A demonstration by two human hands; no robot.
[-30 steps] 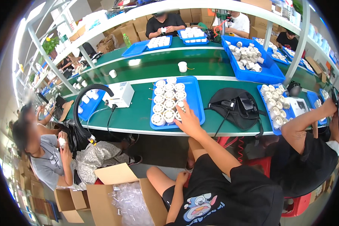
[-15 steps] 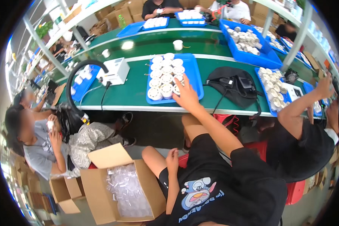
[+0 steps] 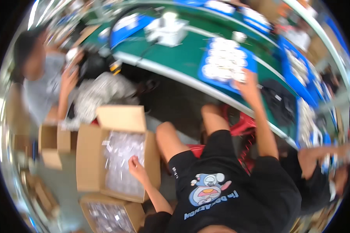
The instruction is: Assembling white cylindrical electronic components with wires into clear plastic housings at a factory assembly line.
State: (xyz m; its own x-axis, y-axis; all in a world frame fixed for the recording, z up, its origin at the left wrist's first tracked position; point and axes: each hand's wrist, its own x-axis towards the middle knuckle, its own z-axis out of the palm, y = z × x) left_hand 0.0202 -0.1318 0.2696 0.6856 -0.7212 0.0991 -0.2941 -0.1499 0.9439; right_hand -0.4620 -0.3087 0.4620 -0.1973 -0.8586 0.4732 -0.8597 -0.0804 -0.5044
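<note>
My left hand reaches down into an open cardboard box on the floor, fingers against the clear plastic bags that fill it. My right hand is stretched up to the near right corner of a blue tray on the green table. The tray holds several white round parts. Motion blur hides whether the right fingers grip anything.
A person in grey sits at the left by smaller cardboard boxes. A second box of bags lies below. A white device, black bag, more blue trays, a red stool and another person's arm are nearby.
The view has swung down and left. My left hand has gone from my lap into the box of bags. My right hand stays at the blue tray.
</note>
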